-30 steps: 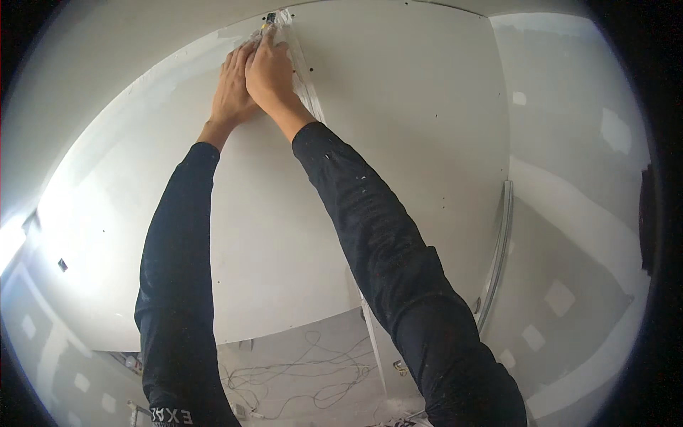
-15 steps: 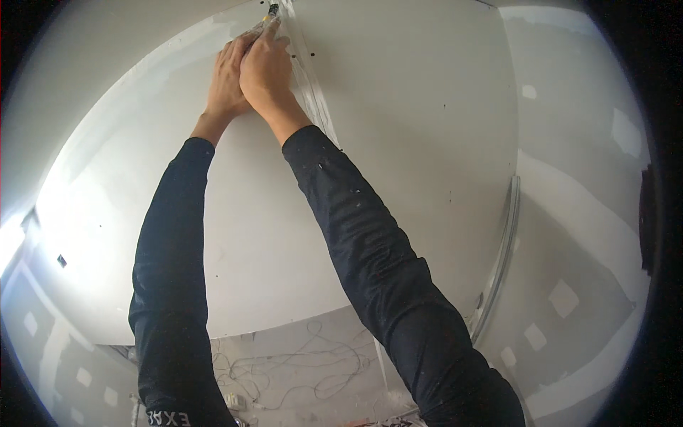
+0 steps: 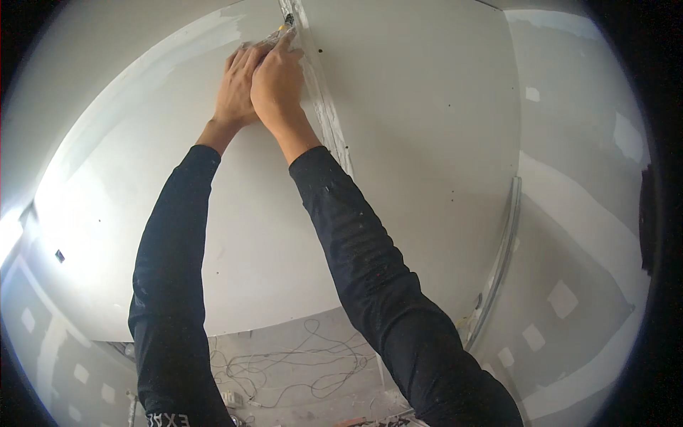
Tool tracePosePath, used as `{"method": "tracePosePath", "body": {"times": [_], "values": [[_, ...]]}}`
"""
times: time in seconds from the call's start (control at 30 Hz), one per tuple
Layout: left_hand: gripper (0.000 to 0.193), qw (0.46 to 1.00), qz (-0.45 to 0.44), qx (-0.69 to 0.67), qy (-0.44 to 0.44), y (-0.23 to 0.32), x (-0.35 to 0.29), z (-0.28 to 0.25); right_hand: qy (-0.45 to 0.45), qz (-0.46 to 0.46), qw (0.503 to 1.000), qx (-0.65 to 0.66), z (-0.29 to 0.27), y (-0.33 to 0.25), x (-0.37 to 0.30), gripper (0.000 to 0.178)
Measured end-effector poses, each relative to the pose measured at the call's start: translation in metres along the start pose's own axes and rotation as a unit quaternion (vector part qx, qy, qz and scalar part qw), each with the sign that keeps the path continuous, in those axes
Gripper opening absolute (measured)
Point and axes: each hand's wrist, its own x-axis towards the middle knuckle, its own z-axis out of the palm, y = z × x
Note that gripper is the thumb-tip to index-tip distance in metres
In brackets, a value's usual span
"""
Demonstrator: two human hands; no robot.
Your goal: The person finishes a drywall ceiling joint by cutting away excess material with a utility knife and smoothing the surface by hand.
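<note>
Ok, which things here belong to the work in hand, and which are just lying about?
In the work:
right hand and left hand, together
small tool with a yellow part, mostly hidden by the hands
whitish panel seam

Apparently lying about:
loose cables on the floor
metal rail at right

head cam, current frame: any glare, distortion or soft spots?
Head view: light at the left edge blows out, washing over the white panel; head view: fisheye bends the metal profile at right, corners go black; head view: the yellow bit by the right hand is too small and soft to identify.
</note>
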Motion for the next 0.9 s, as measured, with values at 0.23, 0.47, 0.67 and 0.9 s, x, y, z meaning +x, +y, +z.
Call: {"method": "tracePosePath", "body": {"times": [0.23, 0.47, 0.67, 0.9], "values": [[0.072, 1.000, 0.002, 0.002, -0.018, 0.012, -0.014, 0.005, -0.005, -0.010, 1.000, -0.016, -0.010, 0.009, -0.018, 0.068], [0.075, 0.999, 0.009, 0.019, -0.033, 0.026, -0.018, 0.007, -0.023, -0.024, 0.999, -0.006, -0.025, 0.022, -0.029, 0.068], [0.073, 0.994, -0.104, -0.017, 0.021, 0.027, -0.010, 0.014, -0.041, -0.079, 0.996, -0.028, -0.020, 0.007, 0.002, 0.067], [0.073, 0.996, -0.084, 0.029, 0.027, 0.020, -0.003, 0.009, -0.042, -0.031, 0.999, 0.005, -0.012, 0.002, 0.009, 0.065]]}}
